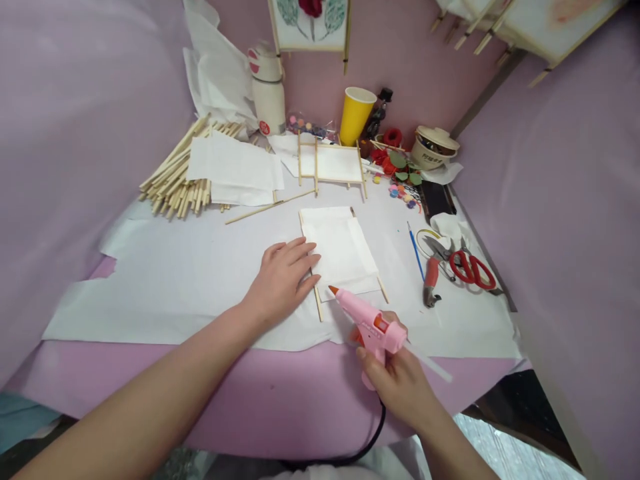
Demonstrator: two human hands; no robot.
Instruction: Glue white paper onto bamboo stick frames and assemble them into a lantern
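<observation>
A white paper panel (343, 247) lies on the covered table, with a thin wooden stick along its left side and another along its right. My left hand (285, 277) rests over the left stick, fingers stretched out flat onto the paper's edge. In my right hand (395, 373) is a pink hot glue gun (367, 317), a clear glue stick poking out of its back. Its orange nozzle points up and left, close to the panel's lower left corner. Whether the tip touches the paper, I cannot tell.
Behind the panel stands a small stick frame (337, 163). Bundled sticks (185, 177) and paper sheets (235, 167) lie back left. Red-handled scissors (470, 270), pliers (431, 280) and a blue pen (416, 250) are at right. A yellow cup (357, 117) and bottle (269, 93) line the back.
</observation>
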